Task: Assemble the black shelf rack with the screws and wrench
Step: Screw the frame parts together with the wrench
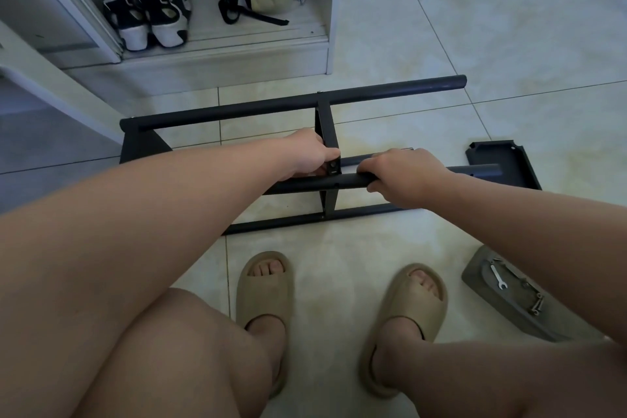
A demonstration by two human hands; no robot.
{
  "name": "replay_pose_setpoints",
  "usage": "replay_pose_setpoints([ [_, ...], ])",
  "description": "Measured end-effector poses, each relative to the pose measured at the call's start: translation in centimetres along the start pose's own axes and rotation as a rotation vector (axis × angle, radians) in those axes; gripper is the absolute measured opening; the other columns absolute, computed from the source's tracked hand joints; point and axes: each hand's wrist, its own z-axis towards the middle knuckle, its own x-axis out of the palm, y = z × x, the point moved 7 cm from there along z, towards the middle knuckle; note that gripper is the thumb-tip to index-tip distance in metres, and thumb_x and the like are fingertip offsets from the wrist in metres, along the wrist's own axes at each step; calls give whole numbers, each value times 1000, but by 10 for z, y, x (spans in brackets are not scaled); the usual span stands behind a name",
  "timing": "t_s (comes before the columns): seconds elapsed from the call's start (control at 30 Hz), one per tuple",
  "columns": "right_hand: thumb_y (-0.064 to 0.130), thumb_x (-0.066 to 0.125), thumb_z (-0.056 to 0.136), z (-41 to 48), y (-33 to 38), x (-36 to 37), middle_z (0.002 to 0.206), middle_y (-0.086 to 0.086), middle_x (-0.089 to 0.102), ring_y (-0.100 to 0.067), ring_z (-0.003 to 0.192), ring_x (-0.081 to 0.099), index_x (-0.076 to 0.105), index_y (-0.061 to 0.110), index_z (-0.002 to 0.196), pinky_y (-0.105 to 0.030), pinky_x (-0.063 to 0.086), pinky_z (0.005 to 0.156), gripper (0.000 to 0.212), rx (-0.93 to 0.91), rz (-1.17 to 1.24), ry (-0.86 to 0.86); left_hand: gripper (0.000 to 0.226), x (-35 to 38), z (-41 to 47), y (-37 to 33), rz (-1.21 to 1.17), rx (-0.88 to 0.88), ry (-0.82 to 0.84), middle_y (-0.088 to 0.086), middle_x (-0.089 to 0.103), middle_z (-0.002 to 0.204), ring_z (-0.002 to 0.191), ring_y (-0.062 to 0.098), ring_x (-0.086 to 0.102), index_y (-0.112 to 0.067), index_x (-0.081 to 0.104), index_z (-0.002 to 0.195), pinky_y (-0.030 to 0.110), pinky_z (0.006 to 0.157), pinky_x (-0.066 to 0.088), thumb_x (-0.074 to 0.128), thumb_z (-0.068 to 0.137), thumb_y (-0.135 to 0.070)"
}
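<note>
Gripped black tube (353, 180) at frame centre with my right hand (403, 176); left hand (310, 154) clasped upright bracket (325, 132). Wrench (498, 276) lay lower right.

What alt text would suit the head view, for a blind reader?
On a tiled floor, the left hand holds the middle bracket of a half-built black rack while the right hand grips a black tube against it. A wrench and screws lie on a grey tray.
</note>
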Motion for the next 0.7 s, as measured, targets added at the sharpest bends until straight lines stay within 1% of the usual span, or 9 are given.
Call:
replay_pose_setpoints([
  [0.07,28,49,104,1,-1,-3,115,4,63,-24,103,58,56,30,121,-36,42,73,18,1,-2,-16,32,-2,1,0,32,16,-17,12,73,106,93,28,67,-7,69,106,34,86,50,62,97,-37],
  [0.13,28,47,105,1,-1,-7,115,6,62,-23,106,57,56,30,122,-36,41,74,20,4,1,-29,34,-3,1,1,71,22,-28,11,72,106,100,30,66,-8,71,104,38,94,50,62,96,-40],
  [0.2,29,47,105,0,-1,-9,115,6,61,-22,108,56,56,31,123,-38,43,76,21,9,4,-27,35,-5,1,2,90,23,-28,10,72,105,103,30,65,-8,71,104,39,96,49,62,96,-42],
  [0.27,29,46,105,-1,-1,-10,116,6,61,-22,109,56,56,31,124,-38,42,77,21,12,1,-19,36,-5,1,1,104,26,-21,10,71,104,102,31,64,-8,71,104,39,96,50,62,96,-42],
  [0.37,29,45,106,1,-2,-13,116,6,61,-22,109,56,55,30,126,-36,38,74,23,14,-12,-36,36,-8,0,0,146,27,-24,4,65,95,93,27,59,-10,69,101,33,83,46,61,96,-44],
  [0.43,29,44,106,2,-4,-15,115,4,61,-23,106,57,55,30,127,-35,36,72,23,29,-13,-44,37,-8,-2,2,188,18,-16,3,62,96,91,24,57,-12,68,102,33,78,44,60,95,-47],
  [0.5,28,45,106,4,-6,-15,113,3,60,-24,105,57,55,29,126,-36,38,72,23,46,-8,-36,36,-8,-3,3,198,18,-11,2,60,94,87,22,55,-13,66,99,32,71,40,61,95,-49],
  [0.63,27,44,107,3,-5,-15,112,4,60,-23,102,58,56,29,127,-35,39,69,24,53,-13,-73,38,-8,-7,-1,174,32,-41,0,58,88,80,19,54,-11,68,104,30,65,38,59,96,-47],
  [0.7,28,44,107,3,-6,-15,110,4,60,-23,100,58,56,28,127,-34,38,67,24,55,-15,-83,40,-8,-11,-4,167,37,-62,3,58,87,76,19,52,-7,69,105,28,61,37,56,98,-44],
])
